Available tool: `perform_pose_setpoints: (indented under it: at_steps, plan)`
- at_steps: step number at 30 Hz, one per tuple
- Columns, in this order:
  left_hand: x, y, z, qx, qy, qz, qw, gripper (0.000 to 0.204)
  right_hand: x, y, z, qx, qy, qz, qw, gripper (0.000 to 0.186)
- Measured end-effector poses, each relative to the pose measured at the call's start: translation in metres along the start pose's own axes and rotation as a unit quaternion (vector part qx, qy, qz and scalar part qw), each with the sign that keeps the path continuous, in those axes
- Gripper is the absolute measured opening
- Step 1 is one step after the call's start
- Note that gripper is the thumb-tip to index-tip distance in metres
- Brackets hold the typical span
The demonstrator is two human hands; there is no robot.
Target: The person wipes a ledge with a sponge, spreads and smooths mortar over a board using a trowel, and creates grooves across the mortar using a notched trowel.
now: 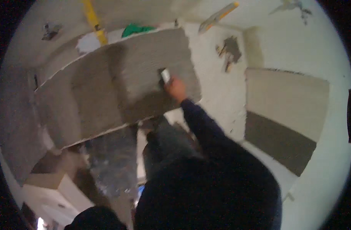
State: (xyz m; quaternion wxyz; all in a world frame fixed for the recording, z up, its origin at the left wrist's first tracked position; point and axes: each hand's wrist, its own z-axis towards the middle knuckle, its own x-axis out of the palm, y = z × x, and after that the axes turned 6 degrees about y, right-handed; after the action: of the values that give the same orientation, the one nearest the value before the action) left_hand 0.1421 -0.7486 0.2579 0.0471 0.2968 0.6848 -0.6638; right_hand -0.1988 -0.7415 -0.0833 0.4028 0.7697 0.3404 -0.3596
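Note:
My right hand (176,88) is closed around a small pale hand tool (166,75) with a dark edge; its exact kind is too blurred to tell. The tool is at the right part of a broad grey mortar-coated panel (95,88). Fine streaks run across the panel's upper right, and a darker band, perhaps shadow, crosses its middle. A dark sleeve covers my right arm, which reaches up from the lower edge. I cannot see my left hand; only a dark shape shows at the lower left.
An open-looking box (49,182) stands at the lower left. Along the panel's far edge are a yellow strip (92,17) and a green piece (136,30). A long yellow-and-grey tool (218,17) is at the top. To the right is a two-toned panel (286,101).

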Motion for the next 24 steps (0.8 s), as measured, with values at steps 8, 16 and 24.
perform_pose_setpoints:
  at_steps: [8,16,24]
  plan:
    - [0.000,-0.003,0.023,-0.004,0.013,0.038,0.999,0.055,-0.083,-0.007,0.052,0.061,-0.068,0.054,0.994,0.037]
    - [0.002,0.001,0.028,-0.056,-0.001,0.097,0.994,0.054,-0.059,-0.027,0.119,0.142,-0.176,-0.075,0.971,0.021]
    - [0.000,0.000,0.042,-0.065,-0.001,0.112,0.992,0.053,-0.038,-0.042,0.144,0.157,-0.182,-0.060,0.969,0.028]
